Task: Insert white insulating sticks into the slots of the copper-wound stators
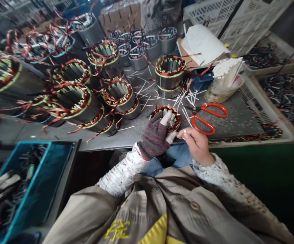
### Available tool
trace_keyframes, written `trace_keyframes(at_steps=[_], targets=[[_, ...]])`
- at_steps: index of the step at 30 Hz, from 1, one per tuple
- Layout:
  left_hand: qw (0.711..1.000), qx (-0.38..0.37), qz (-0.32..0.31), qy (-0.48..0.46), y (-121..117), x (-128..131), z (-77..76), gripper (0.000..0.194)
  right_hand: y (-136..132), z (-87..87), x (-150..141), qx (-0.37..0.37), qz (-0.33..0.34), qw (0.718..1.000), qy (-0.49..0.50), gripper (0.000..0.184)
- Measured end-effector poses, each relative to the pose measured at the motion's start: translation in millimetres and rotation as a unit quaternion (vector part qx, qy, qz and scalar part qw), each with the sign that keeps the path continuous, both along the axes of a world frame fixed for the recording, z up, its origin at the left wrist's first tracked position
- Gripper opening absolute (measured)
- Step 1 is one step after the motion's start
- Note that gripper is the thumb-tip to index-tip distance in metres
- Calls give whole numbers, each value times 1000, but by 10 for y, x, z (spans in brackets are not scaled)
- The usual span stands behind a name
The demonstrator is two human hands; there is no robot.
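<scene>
Gloved left fingers [166,118]: spread apart, resting over a small wound stator [178,121]. Bare right fingers [190,134]: pinched together on a white stick [184,131], mostly hidden, just beside the stator's near rim. Copper windings [175,110] already seated; amount left to do, impossible to judge. Beyond right fingers, loose white sticks [178,98] on desk [235,118]; nearer, red-handled scissors [204,107], idle. Left of left fingers, neighbouring stators [126,106], also wound.

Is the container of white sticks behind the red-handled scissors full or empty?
Full: the white sticks crowd the container and rise above its rim.
</scene>
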State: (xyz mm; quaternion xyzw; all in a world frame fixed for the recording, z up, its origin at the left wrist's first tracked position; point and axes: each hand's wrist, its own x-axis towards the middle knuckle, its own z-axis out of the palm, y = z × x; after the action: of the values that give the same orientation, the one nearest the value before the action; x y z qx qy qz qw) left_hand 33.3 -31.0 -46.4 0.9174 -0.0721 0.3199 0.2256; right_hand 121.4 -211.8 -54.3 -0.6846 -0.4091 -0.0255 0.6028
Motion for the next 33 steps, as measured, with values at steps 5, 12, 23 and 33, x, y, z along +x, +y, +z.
trace_keyframes(at_steps=[5, 12, 23, 33], targets=[[980, -190, -61, -24, -1, 29, -57, 46, 60, -18, -16, -14, -19, 995, 101, 37], [994, -94, -50, -38, 59, 68, 37, 19, 39, 161, 24, -45, -6, 998, 37, 33], [993, -80, -62, -67, 72, 84, 50, 16, 88, 217, 169, -81, 29, 993, 84, 31], [994, -55, -56, -74, 74, 72, 61, 18, 128, 178, 162, -91, 15, 993, 78, 35]])
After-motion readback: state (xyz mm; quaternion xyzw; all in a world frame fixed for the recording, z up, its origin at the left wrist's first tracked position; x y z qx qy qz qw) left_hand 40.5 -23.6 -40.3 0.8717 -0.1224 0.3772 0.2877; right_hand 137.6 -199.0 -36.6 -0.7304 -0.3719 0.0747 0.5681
